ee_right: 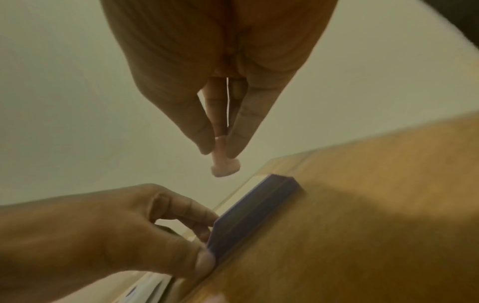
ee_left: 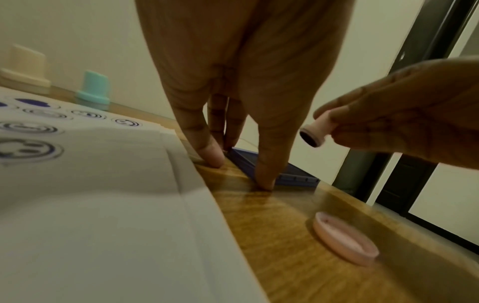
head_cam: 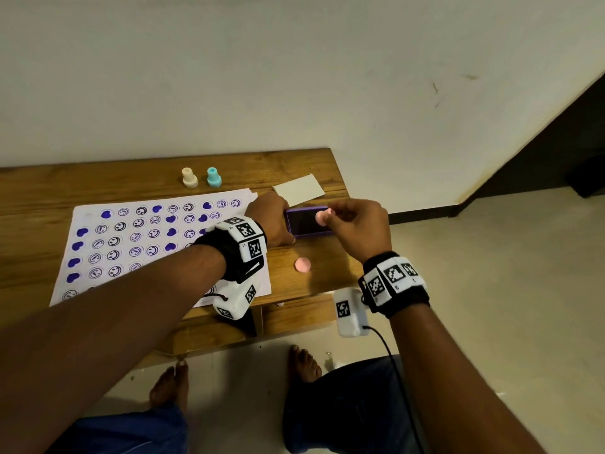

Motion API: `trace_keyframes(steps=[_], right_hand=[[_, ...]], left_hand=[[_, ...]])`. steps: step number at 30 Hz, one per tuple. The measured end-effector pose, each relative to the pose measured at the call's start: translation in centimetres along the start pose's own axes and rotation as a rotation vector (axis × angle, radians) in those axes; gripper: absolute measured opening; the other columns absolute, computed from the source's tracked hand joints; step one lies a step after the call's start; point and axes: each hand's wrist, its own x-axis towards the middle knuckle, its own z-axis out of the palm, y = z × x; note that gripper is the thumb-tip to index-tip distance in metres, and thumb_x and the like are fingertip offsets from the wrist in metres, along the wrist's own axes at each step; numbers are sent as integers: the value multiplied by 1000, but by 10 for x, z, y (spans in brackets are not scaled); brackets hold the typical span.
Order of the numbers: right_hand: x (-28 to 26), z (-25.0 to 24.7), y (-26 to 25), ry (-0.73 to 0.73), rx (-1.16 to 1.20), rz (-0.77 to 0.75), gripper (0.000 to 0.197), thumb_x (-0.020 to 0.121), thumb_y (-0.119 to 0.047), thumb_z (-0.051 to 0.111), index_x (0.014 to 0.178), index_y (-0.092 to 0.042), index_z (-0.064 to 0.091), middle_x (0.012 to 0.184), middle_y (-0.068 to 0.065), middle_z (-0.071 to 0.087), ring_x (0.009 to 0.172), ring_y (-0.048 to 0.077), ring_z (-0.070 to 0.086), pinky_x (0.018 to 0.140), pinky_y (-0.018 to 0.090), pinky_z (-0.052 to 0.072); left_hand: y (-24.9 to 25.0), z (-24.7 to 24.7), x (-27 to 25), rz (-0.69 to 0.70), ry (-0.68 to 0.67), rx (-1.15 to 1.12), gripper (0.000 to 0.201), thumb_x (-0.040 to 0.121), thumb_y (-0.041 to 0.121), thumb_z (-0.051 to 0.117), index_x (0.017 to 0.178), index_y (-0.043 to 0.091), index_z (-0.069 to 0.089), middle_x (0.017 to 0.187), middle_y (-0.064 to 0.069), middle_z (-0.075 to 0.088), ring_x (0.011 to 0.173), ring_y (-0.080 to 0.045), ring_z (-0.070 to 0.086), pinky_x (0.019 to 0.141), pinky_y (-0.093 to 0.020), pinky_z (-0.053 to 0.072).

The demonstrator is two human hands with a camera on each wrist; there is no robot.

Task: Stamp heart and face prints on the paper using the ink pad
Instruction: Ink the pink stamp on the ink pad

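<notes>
The left hand (head_cam: pixel 273 221) braced the ink pad (head_cam: pixel 306 222) on the table (head_cam: pixel 39 204), fingertips (ee_left: pixel 264 180) against its edges, while the right hand (head_cam: pixel 358 224) pinched the pink stamp (head_cam: pixel 321 216) just above it.

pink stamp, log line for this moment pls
right hand pinches pink stamp above ink pad | left hand steadies pad | cap on table

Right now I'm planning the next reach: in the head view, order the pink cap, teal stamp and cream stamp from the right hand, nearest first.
From the right hand:
1. Pink cap, just below-left.
2. Teal stamp, far table edge.
3. Cream stamp, left of the teal one.
</notes>
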Motion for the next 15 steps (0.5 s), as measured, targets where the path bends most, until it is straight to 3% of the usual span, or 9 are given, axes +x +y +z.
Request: trace_keyframes(steps=[3,9,15], right_hand=[[26,-3,-16,-111,-167,-53,31,81,-29,81,108,-15,76,102,1,76,93,12,70,90,34,58],[44,7,-23,-224,-364,-106,23,77,-26,83,97,-15,80,98,1,76,92,16,68,82,31,57],[50,12,-27,-319,-460,-63,23,75,-24,86,94,-14,81,93,4,76,90,19,67,76,31,55]], left_hand=[[0,-1,0,-14,1,0,56,60,34,87,110,17,68,106,-5,65,92,-23,63,70,-29,46],[1,2,2,-50,-5,-28,58,60,31,89,110,14,66,104,-6,67,93,-26,65,77,-33,54],[2,2,2,-48,-14,-54,59,59,30,90,111,15,66,103,-6,68,91,-26,65,75,-32,54]])
